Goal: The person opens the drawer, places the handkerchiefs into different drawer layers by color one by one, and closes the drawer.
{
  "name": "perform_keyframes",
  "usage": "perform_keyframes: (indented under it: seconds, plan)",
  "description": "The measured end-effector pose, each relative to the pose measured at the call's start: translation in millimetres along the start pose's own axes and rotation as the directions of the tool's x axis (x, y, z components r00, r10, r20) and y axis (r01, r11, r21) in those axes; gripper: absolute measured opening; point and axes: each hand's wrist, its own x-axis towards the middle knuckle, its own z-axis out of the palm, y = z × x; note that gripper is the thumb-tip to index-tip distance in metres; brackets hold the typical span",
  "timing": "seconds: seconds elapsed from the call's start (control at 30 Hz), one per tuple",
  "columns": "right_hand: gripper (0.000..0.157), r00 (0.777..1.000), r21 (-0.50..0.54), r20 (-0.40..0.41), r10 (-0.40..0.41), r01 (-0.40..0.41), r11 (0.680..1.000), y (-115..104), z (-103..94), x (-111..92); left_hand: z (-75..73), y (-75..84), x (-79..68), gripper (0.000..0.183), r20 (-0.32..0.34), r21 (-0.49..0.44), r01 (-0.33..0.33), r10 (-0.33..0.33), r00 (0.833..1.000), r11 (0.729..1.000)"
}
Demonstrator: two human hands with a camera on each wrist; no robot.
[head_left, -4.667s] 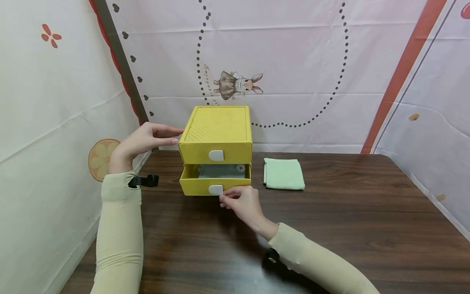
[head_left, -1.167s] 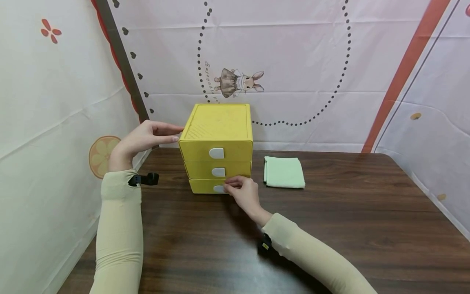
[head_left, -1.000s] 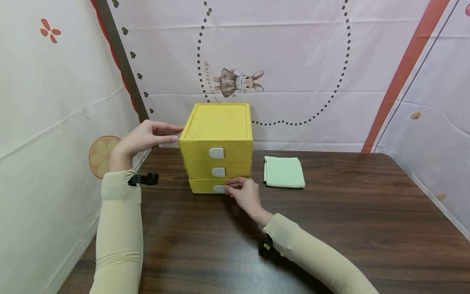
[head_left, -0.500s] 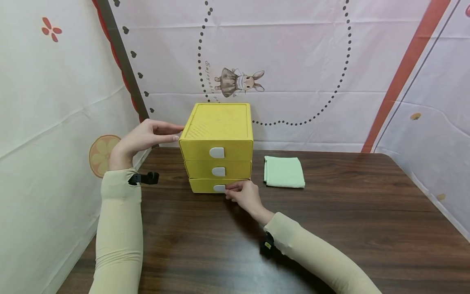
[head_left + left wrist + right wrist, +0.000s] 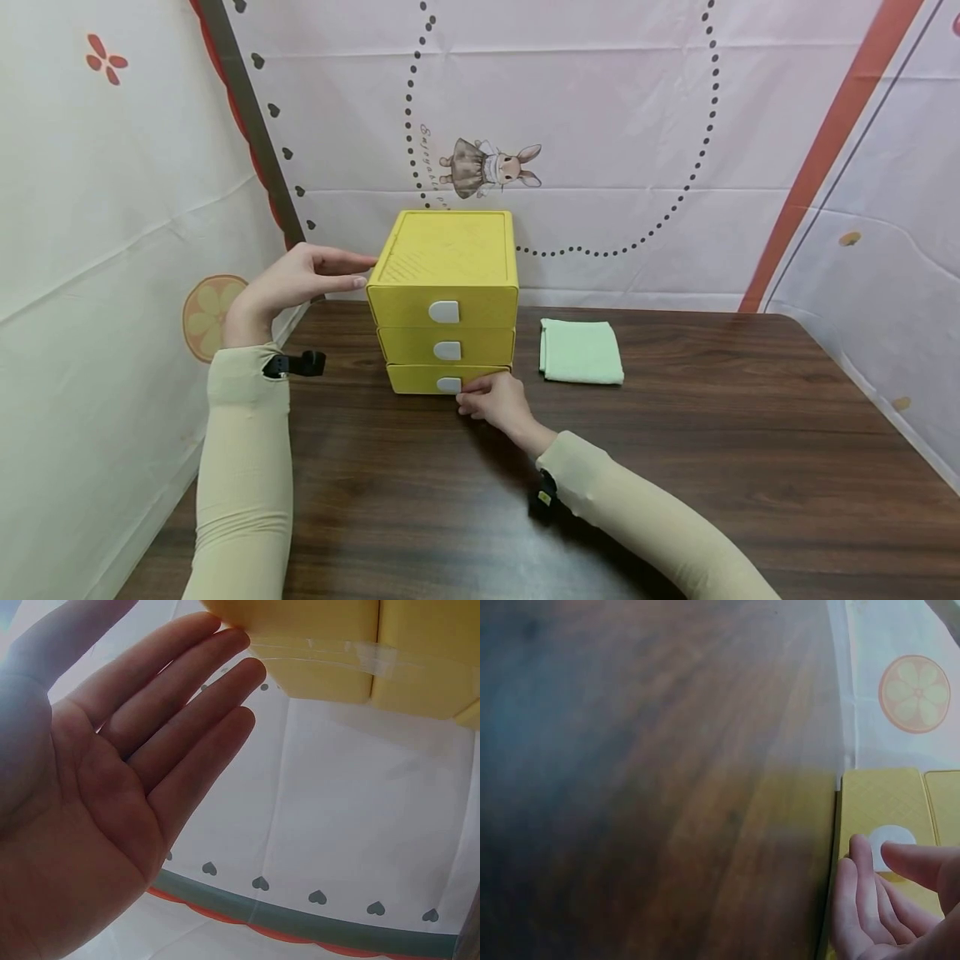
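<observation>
Left hand (image 5: 294, 282) rests straight fingers, gripping nothing, against the yellow drawer cabinet (image 5: 453, 246) on the wooden table (image 5: 720, 433), while the right hand (image 5: 498, 402), fingers bent, has left the now-closed middle drawer (image 5: 408, 343) for the white handle (image 5: 448, 385) of the bottom drawer (image 5: 412, 380), pinching or not I cannot tell, shifting the work there.

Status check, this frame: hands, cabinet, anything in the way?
Left hand open at left side of yellow cabinet. Right hand at bottom white handle, grip unclear. All three drawers look closed. Green cloth right of cabinet, not blocking.
</observation>
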Motion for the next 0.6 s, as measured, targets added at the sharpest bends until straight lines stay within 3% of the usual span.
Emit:
perform_keyframes:
  seconds: [0.27, 0.6]
  plan:
    - [0.016, 1.000, 0.040, 0.005, 0.027, -0.027, 0.999, 3.5, 1.5, 1.2, 0.7, 0.1, -0.6, 0.042, -0.005, 0.007, 0.001, -0.001, 1.000, 1.000]
    - [0.014, 0.999, -0.006, 0.030, 0.012, -0.012, 1.000, 3.0, 0.4, -3.6, 0.4, -2.5, 0.6, 0.042, -0.007, 0.000, -0.009, 0.009, 1.000, 1.000]
